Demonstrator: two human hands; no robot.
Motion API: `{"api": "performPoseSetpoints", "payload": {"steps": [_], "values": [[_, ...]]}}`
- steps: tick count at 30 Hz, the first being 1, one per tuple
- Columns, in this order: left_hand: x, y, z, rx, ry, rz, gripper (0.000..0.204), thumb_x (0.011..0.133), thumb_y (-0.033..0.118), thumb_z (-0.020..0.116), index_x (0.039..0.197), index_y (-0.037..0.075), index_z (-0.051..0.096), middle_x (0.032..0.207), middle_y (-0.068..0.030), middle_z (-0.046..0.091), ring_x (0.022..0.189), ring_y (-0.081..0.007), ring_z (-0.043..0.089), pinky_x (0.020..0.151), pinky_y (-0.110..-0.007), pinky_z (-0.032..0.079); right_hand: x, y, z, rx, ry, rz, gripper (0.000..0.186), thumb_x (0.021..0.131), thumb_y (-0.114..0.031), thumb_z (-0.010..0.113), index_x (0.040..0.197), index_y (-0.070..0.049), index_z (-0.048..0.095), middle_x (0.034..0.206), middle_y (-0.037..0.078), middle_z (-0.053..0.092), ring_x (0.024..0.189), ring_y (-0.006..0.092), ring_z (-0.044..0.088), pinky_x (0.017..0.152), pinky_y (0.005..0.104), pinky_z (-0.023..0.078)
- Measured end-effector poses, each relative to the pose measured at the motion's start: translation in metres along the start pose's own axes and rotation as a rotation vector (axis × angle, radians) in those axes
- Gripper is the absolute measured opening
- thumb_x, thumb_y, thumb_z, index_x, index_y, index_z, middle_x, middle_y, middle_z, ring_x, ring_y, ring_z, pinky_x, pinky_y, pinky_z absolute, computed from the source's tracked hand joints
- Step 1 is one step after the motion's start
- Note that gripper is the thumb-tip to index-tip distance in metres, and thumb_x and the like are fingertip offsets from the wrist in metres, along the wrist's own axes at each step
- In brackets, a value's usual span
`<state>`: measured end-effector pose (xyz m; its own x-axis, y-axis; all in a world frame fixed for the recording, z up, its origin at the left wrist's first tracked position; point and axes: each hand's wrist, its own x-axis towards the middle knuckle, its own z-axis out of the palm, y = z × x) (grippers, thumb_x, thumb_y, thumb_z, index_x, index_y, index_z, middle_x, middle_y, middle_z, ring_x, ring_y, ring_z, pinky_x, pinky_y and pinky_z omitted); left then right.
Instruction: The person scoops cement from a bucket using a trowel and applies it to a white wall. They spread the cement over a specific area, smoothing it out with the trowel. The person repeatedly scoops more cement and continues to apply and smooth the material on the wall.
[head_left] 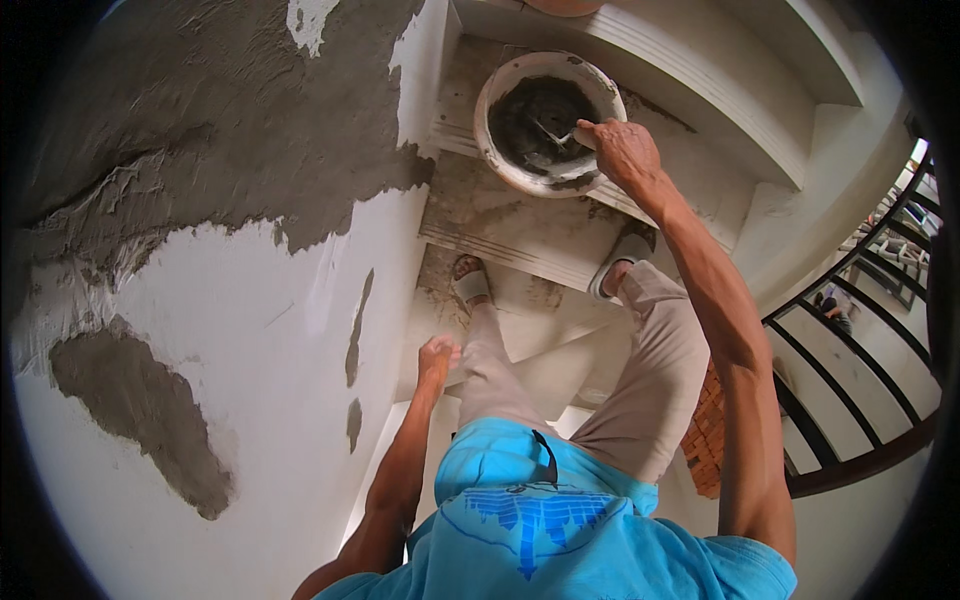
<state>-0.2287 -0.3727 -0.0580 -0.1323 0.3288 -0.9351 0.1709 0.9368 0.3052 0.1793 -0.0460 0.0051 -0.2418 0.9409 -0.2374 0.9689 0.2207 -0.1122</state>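
My right hand (pixel 625 150) reaches forward over a round white pan (pixel 497 95) of wet grey mortar that stands on a stair step. It grips the handle of a trowel (pixel 556 134), whose blade lies in the mortar. My left hand (pixel 438 356) hangs low beside my left knee, touching the beige trouser leg and holding nothing. Both my feet in sandals (pixel 470 283) stand on the steps just below the pan.
A white wall (pixel 250 330) on my left carries large patches of fresh grey plaster (pixel 200 130). White stair steps (pixel 700 90) rise ahead. A dark curved metal railing (pixel 860 330) runs on the right, with red bricks (pixel 708 430) beside it.
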Motion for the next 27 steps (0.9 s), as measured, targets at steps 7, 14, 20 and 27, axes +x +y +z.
{"api": "performPoseSetpoints", "payload": {"steps": [7, 14, 20, 27], "values": [[-0.029, -0.059, -0.026, -0.049, 0.057, -0.079, 0.037, 0.104, 0.012, 0.053, 0.138, -0.001, 0.058, 0.113, -0.0186, 0.073, 0.094, -0.0245, 0.072, 0.078, -0.036, 0.06, 0.025, -0.01, 0.036, -0.144, 0.097, -0.089, 0.017, 0.097, -0.01, 0.058, 0.107, -0.007, 0.072, 0.084, 0.016, 0.072, 0.082, 0.0299, 0.075, 0.068, 0.0402, 0.06], [-0.041, -0.067, -0.028, -0.075, 0.064, -0.119, 0.036, 0.105, 0.012, 0.054, 0.137, -0.001, 0.058, 0.112, -0.0184, 0.073, 0.095, -0.0251, 0.073, 0.078, -0.036, 0.061, 0.031, -0.011, 0.043, -0.238, -0.01, -0.184, 0.021, 0.092, -0.007, 0.061, 0.112, -0.004, 0.07, 0.085, 0.014, 0.071, 0.084, 0.0285, 0.075, 0.071, 0.0381, 0.06], [-0.042, -0.057, -0.034, -0.111, 0.05, -0.064, 0.033, 0.105, 0.014, 0.055, 0.134, 0.0, 0.06, 0.111, -0.0183, 0.073, 0.095, -0.0259, 0.073, 0.078, -0.036, 0.061, 0.037, -0.018, 0.038, -0.198, 0.021, -0.243, 0.012, 0.086, -0.008, 0.066, 0.083, -0.008, 0.078, 0.085, 0.013, 0.078, 0.081, 0.0272, 0.078, 0.069, 0.0355, 0.063], [-0.036, -0.05, -0.045, -0.114, 0.057, -0.063, 0.034, 0.105, 0.016, 0.057, 0.135, 0.0, 0.06, 0.111, -0.018, 0.073, 0.096, -0.0253, 0.073, 0.078, -0.037, 0.061, 0.035, 0.003, 0.038, -0.078, 0.028, -0.126, 0.013, 0.083, -0.007, 0.065, 0.086, -0.007, 0.078, 0.087, 0.012, 0.077, 0.087, 0.03, 0.077, 0.076, 0.0398, 0.063]]}}
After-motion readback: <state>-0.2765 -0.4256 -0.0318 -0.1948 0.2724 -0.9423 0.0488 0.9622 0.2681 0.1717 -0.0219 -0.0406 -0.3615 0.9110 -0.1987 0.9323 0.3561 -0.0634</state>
